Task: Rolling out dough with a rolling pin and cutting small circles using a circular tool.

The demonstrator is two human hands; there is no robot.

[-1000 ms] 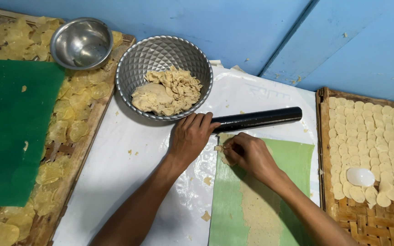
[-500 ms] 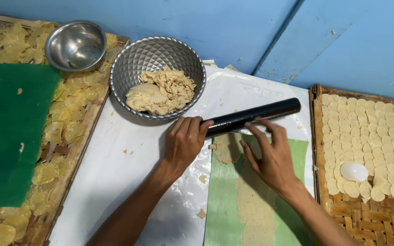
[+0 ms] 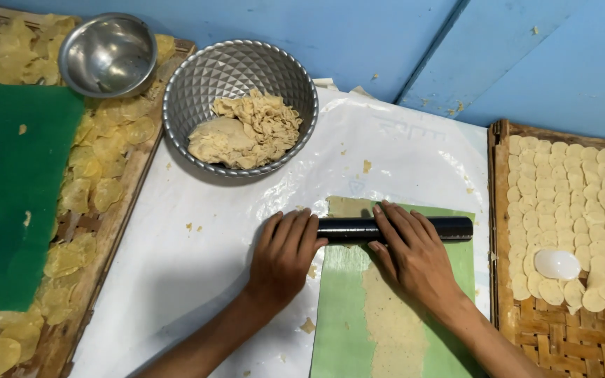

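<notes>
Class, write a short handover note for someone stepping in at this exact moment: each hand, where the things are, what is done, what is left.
Left hand and right hand: both lie palm-down on the black rolling pin, which lies across the top of the green sheet.
Done: a strip of dough is flattened on the sheet; the woven tray at right holds rows of round dough discs.
Left: the patterned metal bowl holds unrolled dough; part of the tray is bare.
</notes>
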